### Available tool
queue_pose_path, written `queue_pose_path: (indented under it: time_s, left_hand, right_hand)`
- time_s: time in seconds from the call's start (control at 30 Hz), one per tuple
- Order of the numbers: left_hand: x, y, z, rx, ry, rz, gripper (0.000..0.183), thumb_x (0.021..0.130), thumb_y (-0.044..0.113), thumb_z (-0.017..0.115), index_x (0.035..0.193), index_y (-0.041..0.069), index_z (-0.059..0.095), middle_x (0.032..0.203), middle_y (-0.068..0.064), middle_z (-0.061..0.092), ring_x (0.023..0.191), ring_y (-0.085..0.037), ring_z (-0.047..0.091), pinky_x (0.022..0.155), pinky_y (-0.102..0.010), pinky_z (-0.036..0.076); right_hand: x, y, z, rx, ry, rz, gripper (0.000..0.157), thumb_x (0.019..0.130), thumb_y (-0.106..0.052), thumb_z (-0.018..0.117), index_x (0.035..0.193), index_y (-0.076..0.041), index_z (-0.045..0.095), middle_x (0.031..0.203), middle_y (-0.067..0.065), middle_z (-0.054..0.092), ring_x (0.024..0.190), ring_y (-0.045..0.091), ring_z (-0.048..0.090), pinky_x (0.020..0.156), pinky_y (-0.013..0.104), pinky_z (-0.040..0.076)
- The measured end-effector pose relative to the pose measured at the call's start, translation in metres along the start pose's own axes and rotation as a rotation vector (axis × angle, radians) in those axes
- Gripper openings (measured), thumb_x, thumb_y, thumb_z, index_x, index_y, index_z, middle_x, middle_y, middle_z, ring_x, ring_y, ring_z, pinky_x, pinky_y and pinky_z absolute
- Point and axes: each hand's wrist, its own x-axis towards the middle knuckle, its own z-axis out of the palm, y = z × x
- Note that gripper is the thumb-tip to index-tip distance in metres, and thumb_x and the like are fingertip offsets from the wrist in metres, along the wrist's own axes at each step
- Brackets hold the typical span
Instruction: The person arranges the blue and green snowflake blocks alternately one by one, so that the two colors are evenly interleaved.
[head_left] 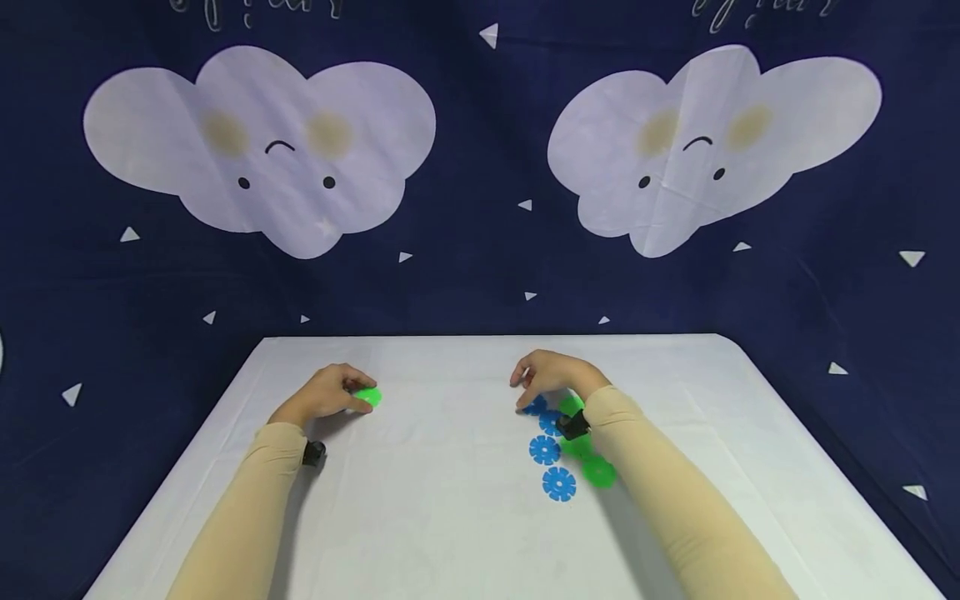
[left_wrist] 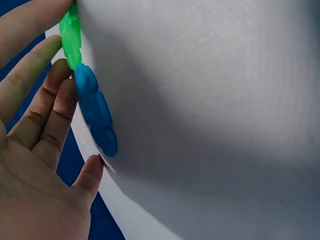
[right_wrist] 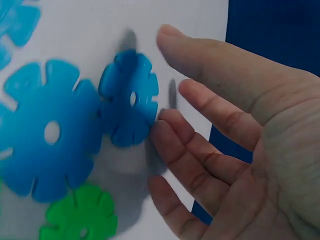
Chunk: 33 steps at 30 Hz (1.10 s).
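Note:
My left hand point(head_left: 330, 392) pinches a bright green notched plastic disc point(head_left: 367, 397) at the left of the white table. Edge-on in the left wrist view, that green disc point(left_wrist: 71, 40) meets a blue piece point(left_wrist: 96, 110) beside my fingertips; whether the two are joined I cannot tell. At the table's right, my right hand point(head_left: 551, 373) is over a blue flower-shaped disc point(head_left: 535, 406). In the right wrist view the fingers point(right_wrist: 187, 160) are loosely bent, a fingertip close to the edge of the blue disc point(right_wrist: 129, 100), while the thumb stands apart from it.
More blue discs point(head_left: 558, 483) lie in a rough column on the white table point(head_left: 442, 500), nearer to me than the right hand. Green discs point(head_left: 598, 472) lie just right of them, partly hidden by the right sleeve. A dark blue cloud-patterned cloth point(head_left: 480, 167) hangs behind.

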Motion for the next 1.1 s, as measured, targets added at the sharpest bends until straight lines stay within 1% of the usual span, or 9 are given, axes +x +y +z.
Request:
queue_pose_path:
  time_s: [0.13, 0.23, 0.37, 0.5, 0.7, 0.87, 1.1]
  left_hand:
    - [-0.002, -0.003, 0.000, 0.003, -0.009, 0.003, 0.050, 0.081, 0.018, 0.094, 0.126, 0.002, 0.077, 0.117, -0.014, 0.073, 0.107, -0.028, 0.064, 0.099, -0.046, 0.052]
    - [-0.003, -0.004, -0.001, -0.010, -0.027, 0.008, 0.053, 0.082, 0.018, 0.093, 0.128, 0.001, 0.075, 0.120, -0.015, 0.072, 0.111, -0.030, 0.064, 0.103, -0.050, 0.052]
    - [-0.003, -0.005, -0.001, -0.043, -0.049, 0.004, 0.054, 0.083, 0.017, 0.092, 0.130, 0.001, 0.073, 0.124, -0.017, 0.071, 0.116, -0.032, 0.064, 0.107, -0.055, 0.050]
    - [-0.004, -0.006, 0.001, -0.071, -0.047, -0.007, 0.052, 0.083, 0.016, 0.092, 0.129, 0.001, 0.074, 0.125, -0.018, 0.070, 0.117, -0.033, 0.064, 0.109, -0.055, 0.050]
    - [-0.005, -0.007, 0.001, -0.095, -0.047, -0.020, 0.050, 0.083, 0.015, 0.092, 0.128, 0.002, 0.074, 0.124, -0.017, 0.070, 0.117, -0.032, 0.064, 0.108, -0.053, 0.050]
    - [-0.005, -0.008, 0.000, -0.097, -0.046, -0.027, 0.050, 0.083, 0.016, 0.092, 0.128, 0.002, 0.074, 0.124, -0.017, 0.070, 0.115, -0.031, 0.063, 0.106, -0.050, 0.050]
    - [-0.004, -0.007, 0.001, -0.104, -0.049, -0.019, 0.050, 0.084, 0.015, 0.091, 0.129, 0.001, 0.073, 0.125, -0.017, 0.070, 0.115, -0.031, 0.062, 0.105, -0.049, 0.049]
  right_hand:
    - [-0.006, 0.004, -0.001, -0.013, -0.021, 0.025, 0.042, 0.081, -0.019, 0.094, 0.118, -0.010, 0.076, 0.107, 0.006, 0.065, 0.098, 0.019, 0.056, 0.095, 0.035, 0.048]
    - [-0.009, 0.008, 0.000, -0.005, -0.013, 0.033, 0.041, 0.080, -0.016, 0.095, 0.115, -0.010, 0.075, 0.111, 0.009, 0.066, 0.099, 0.020, 0.057, 0.096, 0.037, 0.050]
    - [-0.009, 0.014, 0.003, 0.017, 0.009, 0.042, 0.040, 0.079, -0.014, 0.095, 0.113, -0.012, 0.075, 0.108, 0.006, 0.065, 0.098, 0.020, 0.057, 0.094, 0.036, 0.051]
    - [-0.007, 0.020, 0.005, 0.029, 0.023, 0.033, 0.041, 0.077, -0.014, 0.096, 0.111, -0.013, 0.074, 0.103, 0.004, 0.064, 0.095, 0.020, 0.056, 0.090, 0.034, 0.050]
    - [-0.004, 0.025, 0.009, 0.023, 0.050, 0.032, 0.038, 0.078, -0.016, 0.097, 0.108, -0.014, 0.073, 0.097, 0.003, 0.062, 0.091, 0.019, 0.056, 0.086, 0.033, 0.048]
    - [-0.004, 0.024, 0.010, 0.018, 0.066, 0.024, 0.036, 0.079, -0.016, 0.096, 0.106, -0.012, 0.073, 0.097, 0.003, 0.063, 0.091, 0.019, 0.056, 0.085, 0.032, 0.049]
    - [-0.004, 0.025, 0.009, -0.003, 0.065, 0.019, 0.034, 0.081, -0.016, 0.095, 0.105, -0.013, 0.072, 0.096, 0.002, 0.061, 0.091, 0.018, 0.056, 0.084, 0.032, 0.048]
